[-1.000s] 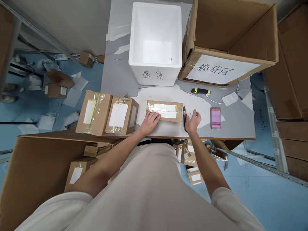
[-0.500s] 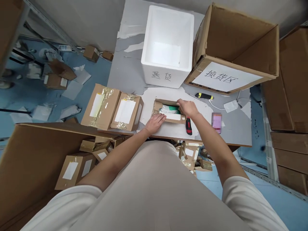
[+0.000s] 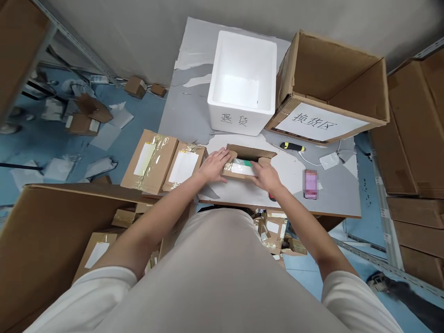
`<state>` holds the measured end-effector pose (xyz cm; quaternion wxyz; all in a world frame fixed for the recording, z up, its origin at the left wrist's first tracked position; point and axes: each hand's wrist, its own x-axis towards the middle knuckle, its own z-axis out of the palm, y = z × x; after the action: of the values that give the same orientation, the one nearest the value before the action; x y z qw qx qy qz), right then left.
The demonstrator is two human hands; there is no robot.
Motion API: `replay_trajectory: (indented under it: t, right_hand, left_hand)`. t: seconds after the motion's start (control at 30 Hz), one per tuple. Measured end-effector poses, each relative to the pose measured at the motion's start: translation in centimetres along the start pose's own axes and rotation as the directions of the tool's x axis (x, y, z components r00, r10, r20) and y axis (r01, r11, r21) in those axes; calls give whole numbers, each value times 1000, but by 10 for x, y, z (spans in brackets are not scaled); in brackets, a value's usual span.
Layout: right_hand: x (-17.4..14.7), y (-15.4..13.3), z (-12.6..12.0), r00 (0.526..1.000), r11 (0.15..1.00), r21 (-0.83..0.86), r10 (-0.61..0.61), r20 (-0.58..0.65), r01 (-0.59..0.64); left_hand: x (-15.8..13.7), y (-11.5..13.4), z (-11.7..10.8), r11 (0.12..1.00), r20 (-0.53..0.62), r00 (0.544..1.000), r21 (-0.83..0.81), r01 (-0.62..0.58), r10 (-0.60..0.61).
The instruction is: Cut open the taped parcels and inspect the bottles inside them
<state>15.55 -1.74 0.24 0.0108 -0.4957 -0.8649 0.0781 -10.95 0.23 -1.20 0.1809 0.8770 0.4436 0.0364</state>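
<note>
A small cardboard box (image 3: 256, 152) lies open on the table before me, its back flap raised. Inside it, a green and clear plastic-wrapped item (image 3: 247, 163) partly shows; a white label covers much of the front flap. My left hand (image 3: 214, 166) grips the box's left end, fingers on top and thumb at the front. At the front right corner, my right hand (image 3: 266, 177) closes on the box, its fingertips over the opening's edge. A red and black utility knife (image 3: 272, 197) lies mostly hidden behind my right wrist.
Two taped cartons (image 3: 151, 162) stand left on the table (image 3: 333, 203). Behind are a white foam box (image 3: 239, 122) and a large open carton (image 3: 284, 101). To the right lie a yellow-black cutter (image 3: 292, 146) and a phone (image 3: 311, 184). A person's foot (image 3: 378, 281) shows lower right.
My left hand has moved up to the box's left end. My right hand has come down from the back flap to the front right corner. The back flap now stands more open.
</note>
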Motion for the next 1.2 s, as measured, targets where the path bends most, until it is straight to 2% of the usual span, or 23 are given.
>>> replay_trajectory:
  t: [0.1,0.23,0.33,0.4,0.5,0.57,0.6,0.63,0.67,0.73,0.8,0.87,0.97,1.03,1.2]
  right_hand:
    - [-27,-13,7,995,994,-49,98,25,-97]
    - [-60,-34,36,996,996,-40,83,-15,-84]
    - [-81,-43,46,994,996,54,75,-74,-71]
    - [-85,-39,37,994,983,168,82,-76,-68]
    - [-71,-22,6,996,952,294,92,-12,-84]
    - [-46,-12,-16,994,961,259,83,68,-98]
    - [-31,-10,-24,988,974,203,74,133,-100]
    - [-15,-10,-29,974,987,126,70,217,-99]
    - [2,-13,-33,948,995,38,79,309,-95]
    - [28,-23,-35,897,991,-117,113,427,-69]
    - [41,-33,-33,882,977,-205,146,449,-57]
    - [39,-37,-32,899,963,-259,177,400,-75]
    - [16,-25,-31,931,924,-335,276,241,-187]
    - [-1,-9,-30,931,917,-305,319,177,-256]
    - [-26,35,-14,935,969,-53,248,255,-243]
  left_hand:
    - [4,-18,0,1000,81,997,-3,-12,13]
    - [4,-17,6,999,71,997,21,38,-39]
    - [-1,-12,0,999,101,995,46,17,-22]
    - [-7,-8,-10,997,133,991,73,-11,1]
    - [-9,8,-26,995,81,997,103,-12,4]
    - [0,27,-32,993,37,997,97,-66,62]
    - [9,38,-32,987,66,989,92,-135,129]
    - [19,48,-31,969,148,964,83,-233,219]
    - [30,58,-29,956,243,937,88,-281,253]
    - [50,74,-26,957,407,903,181,-229,139]
    - [61,81,-27,948,452,892,274,-159,18]
    - [62,79,-31,927,387,920,364,-89,-64]
    - [47,67,-40,885,239,952,462,60,-189]
    - [34,54,-43,890,210,953,443,108,-220]
    - [13,23,-30,945,232,956,313,98,-176]
